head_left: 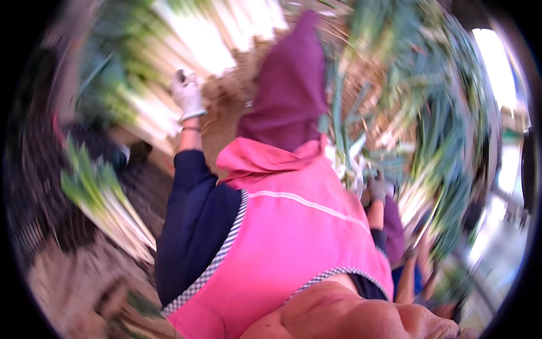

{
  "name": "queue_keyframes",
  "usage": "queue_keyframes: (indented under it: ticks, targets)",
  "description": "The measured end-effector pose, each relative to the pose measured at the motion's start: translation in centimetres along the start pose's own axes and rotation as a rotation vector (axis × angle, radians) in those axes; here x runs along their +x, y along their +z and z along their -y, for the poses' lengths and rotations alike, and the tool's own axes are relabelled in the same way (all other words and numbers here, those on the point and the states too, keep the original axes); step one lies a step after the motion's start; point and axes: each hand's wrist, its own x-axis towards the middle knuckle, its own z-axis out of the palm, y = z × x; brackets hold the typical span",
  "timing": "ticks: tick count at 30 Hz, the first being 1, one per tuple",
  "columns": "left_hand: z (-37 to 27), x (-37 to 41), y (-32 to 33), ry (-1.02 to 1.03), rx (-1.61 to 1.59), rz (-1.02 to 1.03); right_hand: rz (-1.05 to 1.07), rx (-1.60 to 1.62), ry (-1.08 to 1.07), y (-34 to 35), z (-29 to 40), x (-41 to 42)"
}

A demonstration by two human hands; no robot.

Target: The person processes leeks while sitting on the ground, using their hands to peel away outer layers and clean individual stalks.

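My left hand (188,94), in a pale glove with a dark patch at the fingers, is at the root end of a pile of leeks (154,106) on the left. Its fingers look curled, but motion blur hides whether they hold anything. My right hand (377,187), in a greyish glove, is low beside my pink apron (305,220). It is next to whitish strands (358,167) and green leek leaves, and its grip is unclear. Brighter white leek stalks (207,38) with brown roots lie beyond my left hand.
A separate leek bundle (114,212) lies at the left. More leeks (440,140) are heaped on the right, around brown roots or debris (364,93). A co-worker's bare forearm (406,277) shows at lower right. My purple-clad leg (292,84) extends between the piles.
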Motion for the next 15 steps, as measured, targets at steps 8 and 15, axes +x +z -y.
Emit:
queue_keyframes:
  ticks: [8, 15]
  targets:
    - [-31.8, -7.5, 7.3, 0.227, -0.81, 0.663, 0.088, 0.059, 0.028, 2.2, -3.7, -0.2]
    - [-43.0, -15.2, 14.3, 0.844, -0.433, 1.268, 0.089, 0.477, -0.22, 1.2, 4.7, 4.6]
